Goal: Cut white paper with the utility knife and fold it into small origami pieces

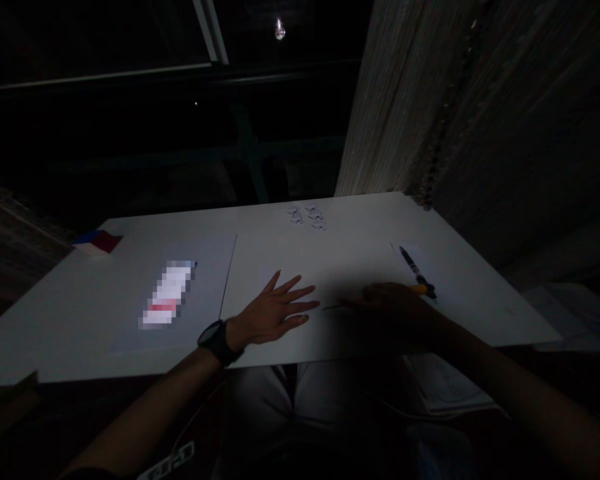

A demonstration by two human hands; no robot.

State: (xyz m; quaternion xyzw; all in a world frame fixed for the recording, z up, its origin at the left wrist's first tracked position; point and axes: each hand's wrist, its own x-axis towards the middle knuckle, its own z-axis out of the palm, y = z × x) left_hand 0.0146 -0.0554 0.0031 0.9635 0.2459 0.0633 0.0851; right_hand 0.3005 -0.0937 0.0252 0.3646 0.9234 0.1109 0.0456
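Note:
My left hand (275, 310) lies flat on the white table with its fingers spread, and a dark watch (214, 340) is on that wrist. In deep shadow to its right, my right hand (395, 303) is closed around a thin yellow-handled tool (420, 289). The tool's narrow dark tip points left, close to my left fingertips. Its exact kind is too dark to make out. Just beyond my right hand, a black pen (413, 267) lies slanted on the table. Toward the far edge sit several small, pale, dark-outlined pieces (307, 217).
On the left of the white table (350, 233) a blurred bright rectangle, perhaps a phone (169, 293), rests on a sheet (215, 267). A red, white and blue cube (97, 242) stands at the far left. Papers (445, 383) lie below the right edge. Curtains (390, 93) hang behind.

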